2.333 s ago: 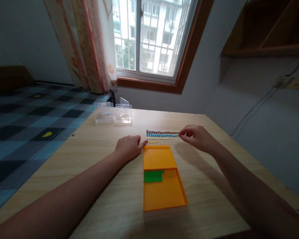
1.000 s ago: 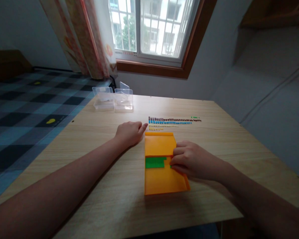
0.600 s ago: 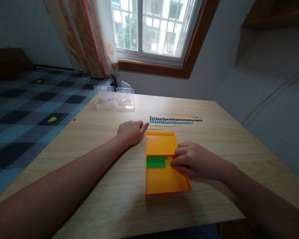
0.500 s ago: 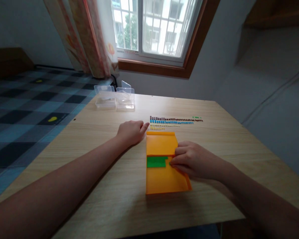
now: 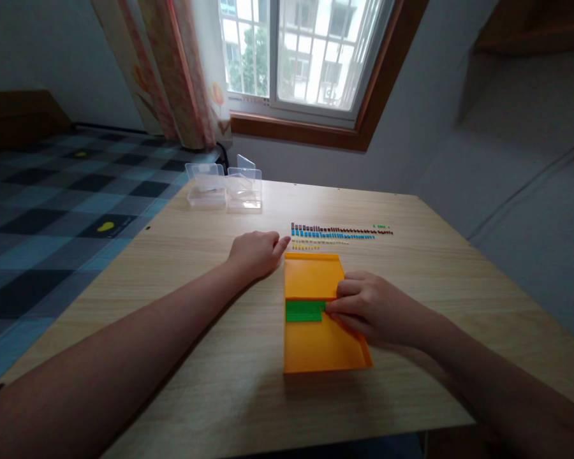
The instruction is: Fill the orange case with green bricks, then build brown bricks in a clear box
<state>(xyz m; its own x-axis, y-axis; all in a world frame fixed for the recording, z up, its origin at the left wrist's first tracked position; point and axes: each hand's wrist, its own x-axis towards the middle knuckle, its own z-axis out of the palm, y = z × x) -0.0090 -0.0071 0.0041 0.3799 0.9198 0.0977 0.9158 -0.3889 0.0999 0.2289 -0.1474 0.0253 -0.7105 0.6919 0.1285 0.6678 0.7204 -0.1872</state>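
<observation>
green block (image 5: 303,311) of small flat pcs lies in the orange tray (image 5: 323,350), against its l wall, just on the near side of the ridge that splits the tray in 2. r hand (image 5: 358,306) reaches in over the tray's r edge, thumb + fingertips pinched on a small green pc (image 5: 323,308) at the block's r end; fingers hide most of that pc. tray lies flat on the wood-top table (image 5: 220,395).

l hand (image 5: 256,252) is just past the tray's far l corner, fingers curled, thumb side twd the rows; can't tell if it grips anything, palm's hidden.

beyond the tray, 4 rows of tiny pcs, far to near: dk brown row (image 5: 335,229) (longest), blue row (image 5: 323,235), pale row (image 5: 319,242), yellow row (image 5: 306,247) (shortest). few green bits (image 5: 381,227) sit behind the brown row's r end.

far l corner of table: 2 clear plastic boxes w/ lids up, l one (image 5: 206,197) + r one (image 5: 245,199), side by side. bed w/ checked cover (image 5: 76,217) to the l; curtain (image 5: 182,83) + window (image 5: 316,57) in bg.
</observation>
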